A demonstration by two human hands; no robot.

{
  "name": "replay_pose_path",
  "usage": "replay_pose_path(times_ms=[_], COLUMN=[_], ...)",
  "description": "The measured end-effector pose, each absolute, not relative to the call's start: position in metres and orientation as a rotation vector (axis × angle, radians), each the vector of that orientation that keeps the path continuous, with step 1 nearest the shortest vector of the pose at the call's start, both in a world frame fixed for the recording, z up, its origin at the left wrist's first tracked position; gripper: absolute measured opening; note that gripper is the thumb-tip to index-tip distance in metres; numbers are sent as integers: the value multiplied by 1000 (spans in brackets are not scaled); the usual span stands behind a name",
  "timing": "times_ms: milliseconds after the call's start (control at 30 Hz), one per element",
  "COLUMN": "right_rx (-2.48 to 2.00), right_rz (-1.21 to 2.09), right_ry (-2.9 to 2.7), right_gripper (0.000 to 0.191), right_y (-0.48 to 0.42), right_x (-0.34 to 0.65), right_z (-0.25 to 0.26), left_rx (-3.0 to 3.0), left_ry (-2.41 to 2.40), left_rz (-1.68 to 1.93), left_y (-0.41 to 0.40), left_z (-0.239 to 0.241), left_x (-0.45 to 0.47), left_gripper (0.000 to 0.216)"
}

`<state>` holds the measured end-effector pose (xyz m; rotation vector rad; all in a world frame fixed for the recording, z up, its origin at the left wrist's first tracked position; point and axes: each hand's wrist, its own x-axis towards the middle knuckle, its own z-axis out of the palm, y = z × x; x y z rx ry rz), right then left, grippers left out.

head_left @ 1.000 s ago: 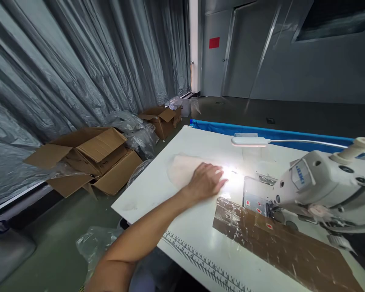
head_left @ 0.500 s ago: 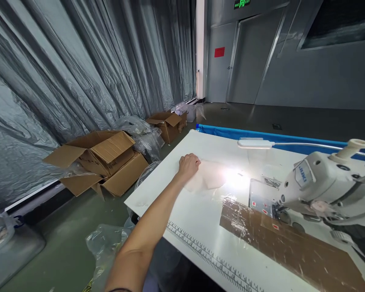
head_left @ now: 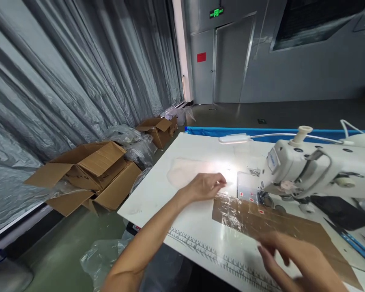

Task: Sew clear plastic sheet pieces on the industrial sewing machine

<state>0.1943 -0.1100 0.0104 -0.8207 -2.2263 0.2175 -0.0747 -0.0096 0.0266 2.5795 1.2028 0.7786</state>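
Observation:
My left hand (head_left: pixel 204 186) is over the white table, at the lower right of a pale, thin piece of fabric (head_left: pixel 184 170). Its fingers are loosely bent, with a gap toward the thumb, and I see nothing held in them. The fabric lies flat and is hard to tell from the tabletop. My right hand (head_left: pixel 301 259) is at the lower right, blurred by motion, thumb and fingers apart. It hovers above the near edge of a brown board (head_left: pixel 246 215) covered with clear tape. Beyond the board stands a white sewing machine (head_left: pixel 319 166), its needle area near the metal plate (head_left: pixel 245 182).
A lit lamp (head_left: pixel 234 138) on a bendable arm shines on the table (head_left: pixel 152 194). A printed ruler (head_left: pixel 200 249) runs along the near edge. Blue tweezers-like tools (head_left: pixel 359 247) lie at the right. Open cardboard boxes (head_left: pixel 88 170) and plastic bags (head_left: pixel 136 144) stand on the floor at left.
My left hand has moved right and nearer, off the fabric's left part. My right hand has come into view at the lower right. The view has turned to the right.

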Motion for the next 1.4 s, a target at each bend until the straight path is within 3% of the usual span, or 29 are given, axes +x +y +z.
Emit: replay_pose_path(times_ms=[167, 233, 367, 500, 633, 767, 933, 1033, 1233, 1400], right_rx=[-902, -862, -926, -1079, -1237, -926, -846, -929, -1170, -1394], right_rz=[264, 340, 791, 1298, 943, 337, 92, 284, 969, 1346], right_ry=[-2357, -2369, -2375, -2134, -2052, -2030, -2281, -2396, -2050, -1763], right_gripper=[68, 64, 29, 33, 29, 23, 32, 35, 28, 44], right_y=[-85, -77, -68, -60, -61, -78, -114, -129, -115, -89], right_x=[181, 176, 175, 187, 202, 213, 236, 247, 233, 227], right_z=[1, 0, 8, 19, 17, 8, -4, -8, 6, 7], left_rx=[2618, 2510, 2193, 2008, 2150, 2541, 3013, 2979, 2135, 1894], left_ry=[791, 763, 900, 1165, 1226, 992, 851, 789, 902, 1711], left_rz=[515, 531, 705, 806, 990, 1328, 856, 587, 621, 667], left_y=[-45, -51, -48, -39, -34, -47, -85, -99, -65, 4], left_z=[23, 26, 37, 42, 45, 63, 62, 44, 52, 70], left_x=[-42, -40, -52, -67, -68, -61, -58, -61, -72, -110], left_gripper=[15, 15, 15, 15, 12, 15, 15, 17, 23, 33])
